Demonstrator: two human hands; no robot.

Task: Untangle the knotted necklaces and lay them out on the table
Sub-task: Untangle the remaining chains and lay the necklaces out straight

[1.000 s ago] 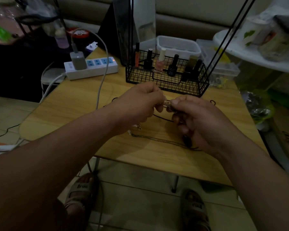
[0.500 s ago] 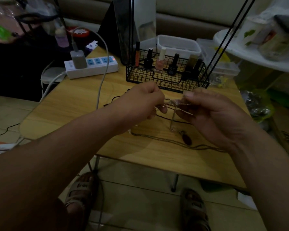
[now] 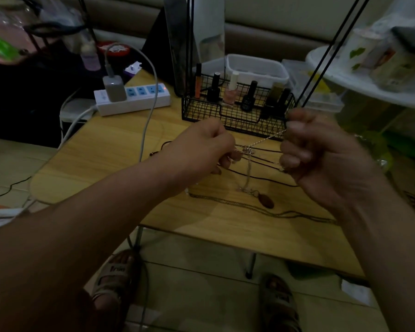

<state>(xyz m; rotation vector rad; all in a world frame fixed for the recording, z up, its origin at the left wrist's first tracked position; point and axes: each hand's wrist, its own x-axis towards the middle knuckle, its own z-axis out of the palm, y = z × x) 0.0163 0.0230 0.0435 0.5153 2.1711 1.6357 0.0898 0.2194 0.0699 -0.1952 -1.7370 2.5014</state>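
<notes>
Working the knot loose looks like the step in hand. Nearest on the table [image 3: 106, 159], one dark chain [image 3: 225, 200] already lies stretched out, with an oval pendant [image 3: 266, 201] just behind it and a strand running up from it into the tangle. Above that, the left hand [image 3: 201, 149] pinches the silver chain [image 3: 266, 139] right beside the knot [image 3: 247, 149], while the right hand [image 3: 321, 159] is curled tight round the same chain, which is pulled taut. Dark cords [image 3: 264, 176] run between them too. Next move probably wants slack, not more pulling, so a loop can open. The basket [image 3: 235, 116] sits behind.

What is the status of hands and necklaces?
Left hand, right hand: each pinches the silver chain, raised. Knot between them, not yet undone. Nothing blocks the hands.
</notes>
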